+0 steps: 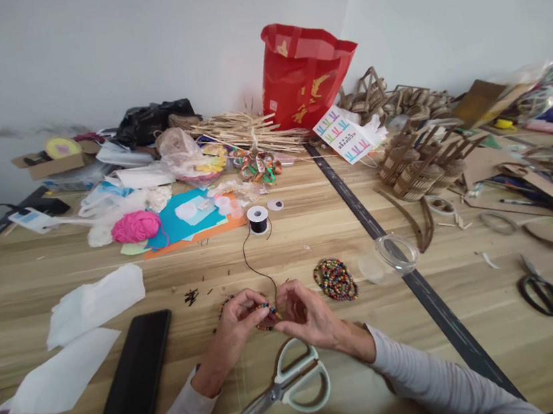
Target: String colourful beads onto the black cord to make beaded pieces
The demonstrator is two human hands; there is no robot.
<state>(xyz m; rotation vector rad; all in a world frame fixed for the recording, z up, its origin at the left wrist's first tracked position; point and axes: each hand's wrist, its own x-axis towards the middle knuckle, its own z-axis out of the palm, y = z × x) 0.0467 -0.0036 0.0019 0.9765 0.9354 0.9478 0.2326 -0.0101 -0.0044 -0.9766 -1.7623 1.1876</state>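
My left hand [237,326] and my right hand [306,316] meet over the wooden table [309,230], both pinched on a small string of coloured beads [265,310]. A thin dark cord [253,263] runs from my fingers up to a black spool [258,219]. A pile of coloured beaded rings [334,279] lies just right of my right hand. White-handled scissors [288,383] lie below my hands, between my forearms.
A black phone [134,373] and white paper sheets [94,302] lie at left. A clear round lid [395,251], black scissors [552,297], cardboard models [417,163], a red bag [303,76] and pink yarn [135,226] crowd the far side.
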